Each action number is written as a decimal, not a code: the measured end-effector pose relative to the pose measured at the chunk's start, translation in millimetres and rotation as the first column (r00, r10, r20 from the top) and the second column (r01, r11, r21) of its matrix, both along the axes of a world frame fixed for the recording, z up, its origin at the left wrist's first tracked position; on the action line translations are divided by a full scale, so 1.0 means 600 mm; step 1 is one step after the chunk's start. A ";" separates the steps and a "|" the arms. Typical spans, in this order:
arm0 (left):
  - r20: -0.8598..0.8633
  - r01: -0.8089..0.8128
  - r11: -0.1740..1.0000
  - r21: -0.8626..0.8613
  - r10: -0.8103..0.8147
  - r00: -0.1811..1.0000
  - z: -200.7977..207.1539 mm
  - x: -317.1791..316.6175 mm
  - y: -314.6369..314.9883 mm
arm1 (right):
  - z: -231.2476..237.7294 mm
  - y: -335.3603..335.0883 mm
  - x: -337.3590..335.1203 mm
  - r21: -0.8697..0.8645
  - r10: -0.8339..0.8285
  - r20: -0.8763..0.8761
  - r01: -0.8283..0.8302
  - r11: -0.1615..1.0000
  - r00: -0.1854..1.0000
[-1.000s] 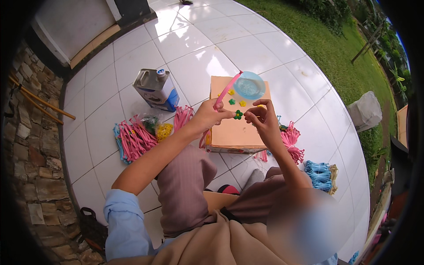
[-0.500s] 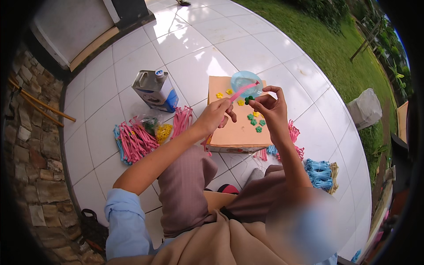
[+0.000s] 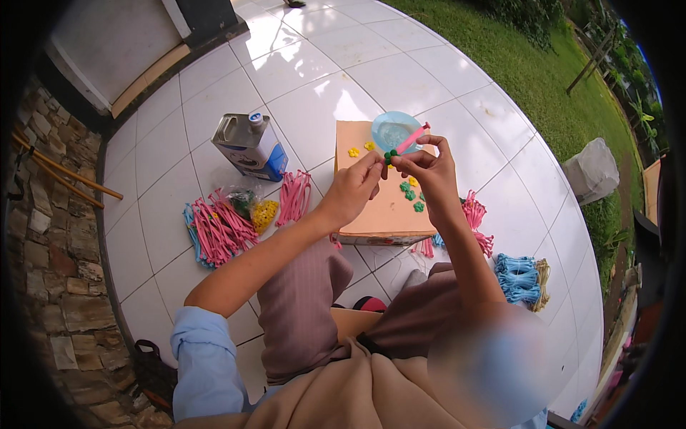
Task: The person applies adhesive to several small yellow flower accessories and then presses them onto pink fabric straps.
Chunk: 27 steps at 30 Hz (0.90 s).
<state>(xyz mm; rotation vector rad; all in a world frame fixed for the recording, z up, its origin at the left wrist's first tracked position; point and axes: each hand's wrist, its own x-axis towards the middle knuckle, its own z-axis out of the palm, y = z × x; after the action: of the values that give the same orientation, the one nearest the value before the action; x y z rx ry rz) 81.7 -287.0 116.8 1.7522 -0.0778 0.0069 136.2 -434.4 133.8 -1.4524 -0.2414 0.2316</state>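
My left hand (image 3: 355, 187) and my right hand (image 3: 433, 175) meet at the fingertips over a cardboard box (image 3: 362, 216). Between them sits a small green flower (image 3: 390, 156), touched by the fingers of both hands. A narrow pink strap (image 3: 413, 139) with a darker end slants up and right from beside the flower. Both hands are closed in a pinch; the fingers partly hide how strap and flower meet. On the box top lie loose yellow flowers (image 3: 354, 152), loose green flowers (image 3: 418, 206) and a pale blue bowl (image 3: 386, 126).
Left of the box stand a metal can (image 3: 251, 148), pink strap bundles (image 3: 216, 227) and a clear bag of yellow flowers (image 3: 265, 214). To the right lie pink bundles (image 3: 477, 223) and blue bundles (image 3: 517, 279). A stone wall (image 3: 53, 286) borders the tiled floor.
My hands have come together. The green flower has moved left with my right hand, to the left fingertips and the pink strap. The strap's end now points up beyond the right fingers.
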 end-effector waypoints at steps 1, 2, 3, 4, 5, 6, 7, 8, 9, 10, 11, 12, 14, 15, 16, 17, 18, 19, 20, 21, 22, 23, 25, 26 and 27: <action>0.007 -0.004 1.000 0.023 0.004 1.000 0.000 0.000 -0.001 | 0.001 0.000 0.000 -0.012 -0.010 0.000 0.010 1.000 1.000; 0.007 -0.005 1.000 0.023 0.005 1.000 0.000 -0.001 0.000 | 0.001 0.001 0.000 -0.012 -0.009 0.001 0.009 1.000 1.000; 0.009 -0.001 1.000 0.017 0.000 1.000 0.000 -0.001 0.000 | 0.001 0.001 0.000 -0.027 -0.017 -0.001 0.017 0.999 1.000; 0.011 0.004 1.000 0.011 -0.004 1.000 0.000 -0.001 0.000 | 0.001 0.002 0.000 -0.042 -0.026 -0.002 0.025 0.999 1.000; 0.010 0.004 1.000 0.010 -0.004 1.000 0.000 0.000 0.000 | 0.001 0.002 0.000 -0.042 -0.026 -0.002 0.026 0.999 1.000; 0.006 0.011 1.000 0.012 -0.011 1.000 0.001 0.000 0.000 | 0.001 0.003 0.000 -0.035 -0.029 0.004 0.029 0.999 1.000; 0.002 0.018 1.000 0.015 -0.018 1.000 0.001 0.000 0.000 | 0.001 0.003 0.000 -0.029 -0.033 0.010 0.033 0.999 0.999; 0.001 0.017 1.000 0.015 -0.017 1.000 0.001 0.000 0.000 | 0.000 0.004 -0.001 -0.029 -0.032 0.010 0.033 0.999 0.999; 0.000 0.022 1.000 0.012 -0.022 1.000 0.002 0.000 0.001 | -0.001 0.004 -0.001 -0.035 -0.039 0.024 0.039 0.999 0.999; 0.000 0.027 1.000 0.010 -0.027 1.000 0.002 0.000 0.001 | -0.002 0.005 -0.001 -0.041 -0.045 0.039 0.047 0.998 0.998; -0.001 0.027 1.000 0.010 -0.027 1.000 0.000 0.001 0.001 | -0.004 0.005 0.000 -0.040 -0.046 0.039 0.047 0.998 0.998; 0.011 0.031 0.999 0.010 -0.031 0.999 -0.002 0.001 0.001 | -0.007 0.005 0.000 -0.042 -0.053 0.060 0.055 0.998 0.997; 0.021 0.034 0.999 0.011 -0.034 0.999 -0.003 0.002 0.000 | -0.009 0.006 0.000 -0.043 -0.059 0.081 0.063 0.997 0.995; 0.032 0.032 0.999 0.001 -0.032 0.999 -0.003 0.002 -0.001 | -0.009 0.008 0.000 -0.041 -0.069 0.086 0.073 0.996 0.994; 0.043 0.031 0.999 -0.009 -0.031 0.999 -0.003 0.002 -0.002 | -0.009 0.008 0.000 -0.040 -0.080 0.090 0.083 0.996 0.993; 0.043 0.032 0.999 -0.009 -0.032 0.999 -0.005 0.003 -0.001 | -0.009 0.008 0.000 -0.040 -0.081 0.090 0.084 0.996 0.993; 0.050 0.054 0.999 0.001 -0.054 0.997 -0.007 0.005 0.000 | -0.010 0.007 0.000 -0.027 -0.079 0.085 0.081 0.996 0.993; 0.057 0.076 0.997 0.011 -0.077 0.995 -0.010 0.006 0.002 | -0.010 0.007 0.000 -0.013 -0.076 0.081 0.078 0.997 0.994; 0.058 0.077 0.997 0.011 -0.077 0.995 -0.008 0.006 0.002 | -0.008 0.005 0.000 -0.013 -0.077 0.081 0.079 0.997 0.994; 0.056 0.097 0.995 0.015 -0.098 0.994 -0.007 0.006 0.003 | -0.005 0.003 0.000 -0.034 -0.066 0.051 0.068 0.997 0.997; 0.053 0.117 0.993 0.020 -0.118 0.992 -0.005 0.006 0.004 | -0.004 0.001 0.000 -0.054 -0.055 0.021 0.056 0.997 0.998; 0.053 0.116 0.993 0.022 -0.117 0.992 -0.006 0.006 0.006 | -0.004 0.001 0.000 -0.053 -0.054 0.021 0.055 0.997 0.998; 0.023 0.174 0.979 -0.103 -0.173 0.985 -0.009 0.006 0.011 | -0.005 0.002 -0.001 -0.053 -0.025 -0.047 0.023 0.998 0.999; 0.023 0.178 0.979 -0.102 -0.177 0.984 -0.006 0.006 0.011 | -0.007 0.001 0.001 -0.052 -0.029 -0.046 0.027 0.998 0.998; 0.031 0.158 0.986 -0.060 -0.156 0.987 -0.002 0.005 0.009 | -0.012 0.000 0.002 -0.020 -0.008 -0.068 0.006 1.000 0.998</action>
<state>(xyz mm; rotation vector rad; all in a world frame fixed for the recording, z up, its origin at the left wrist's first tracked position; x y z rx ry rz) 84.5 -281.4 115.9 1.6802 -0.2322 -0.0821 137.7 -434.4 126.8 -1.4623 -0.1792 0.2777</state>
